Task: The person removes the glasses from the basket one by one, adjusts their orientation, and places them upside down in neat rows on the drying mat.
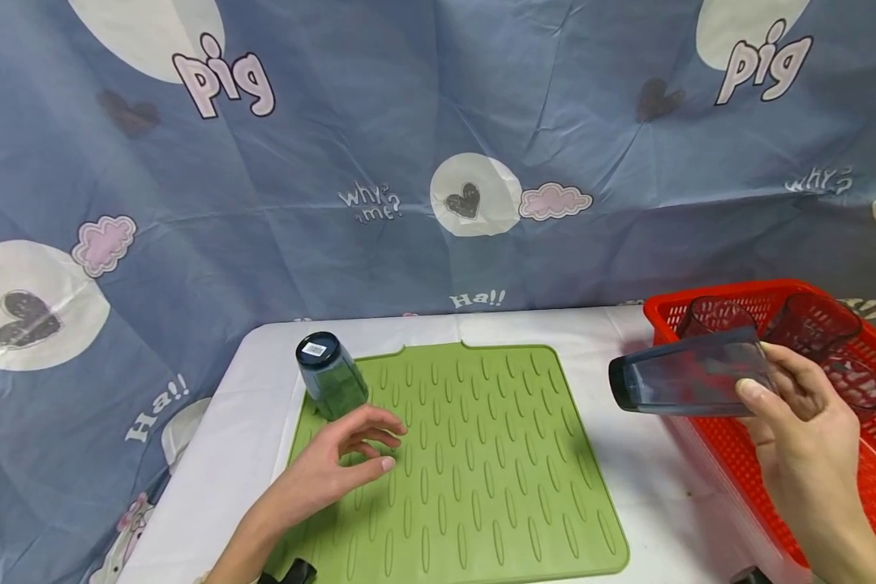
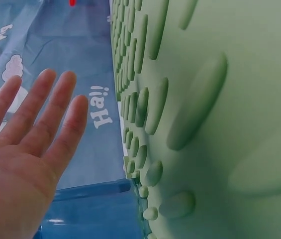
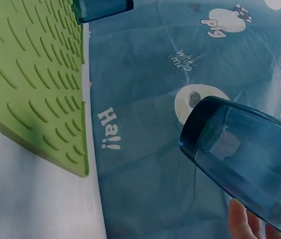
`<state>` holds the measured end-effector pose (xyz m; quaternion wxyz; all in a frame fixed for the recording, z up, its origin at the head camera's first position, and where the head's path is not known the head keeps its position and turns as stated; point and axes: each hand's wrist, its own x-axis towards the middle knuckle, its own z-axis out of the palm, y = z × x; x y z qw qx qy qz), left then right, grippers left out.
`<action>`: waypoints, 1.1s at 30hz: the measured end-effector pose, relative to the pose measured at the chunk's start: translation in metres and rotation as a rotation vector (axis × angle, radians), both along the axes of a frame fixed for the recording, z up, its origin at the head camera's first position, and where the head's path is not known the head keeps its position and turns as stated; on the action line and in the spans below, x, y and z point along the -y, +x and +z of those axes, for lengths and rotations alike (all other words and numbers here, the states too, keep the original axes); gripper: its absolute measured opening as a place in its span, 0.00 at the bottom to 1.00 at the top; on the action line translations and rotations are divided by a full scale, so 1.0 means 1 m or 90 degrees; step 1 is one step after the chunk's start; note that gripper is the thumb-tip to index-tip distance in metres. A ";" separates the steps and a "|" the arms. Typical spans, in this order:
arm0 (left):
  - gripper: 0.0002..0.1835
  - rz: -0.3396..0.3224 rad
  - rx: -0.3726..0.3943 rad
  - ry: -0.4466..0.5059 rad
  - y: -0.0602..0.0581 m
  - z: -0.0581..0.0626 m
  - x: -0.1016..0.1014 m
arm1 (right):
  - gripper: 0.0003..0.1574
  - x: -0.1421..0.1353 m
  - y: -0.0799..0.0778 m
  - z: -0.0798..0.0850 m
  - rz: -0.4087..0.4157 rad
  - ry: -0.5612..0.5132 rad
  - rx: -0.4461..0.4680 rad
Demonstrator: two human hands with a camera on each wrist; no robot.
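Head view, green mat on white tabletop, blue backdrop; left hand relaxed, right hand gripping glass

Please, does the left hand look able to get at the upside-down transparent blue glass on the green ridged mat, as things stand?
Probably yes: the left hand holds nothing and is close to the upside-down transparent blue glass, with nothing visible blocking the way.

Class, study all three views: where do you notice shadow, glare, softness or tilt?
Head: soft shadow on the white tabletop, left of the red basket; left wrist: a small glint on the standing glass, and the nearest ridges of the green mat look soft; right wrist: tilted, tabletop edge nearly vertical, held glass cropped.
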<state>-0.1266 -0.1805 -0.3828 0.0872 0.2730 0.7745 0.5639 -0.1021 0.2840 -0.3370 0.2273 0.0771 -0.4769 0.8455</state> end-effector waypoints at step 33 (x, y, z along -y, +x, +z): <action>0.24 0.056 0.009 0.009 0.014 0.004 -0.031 | 0.21 0.048 -0.009 -0.005 0.079 -0.080 0.043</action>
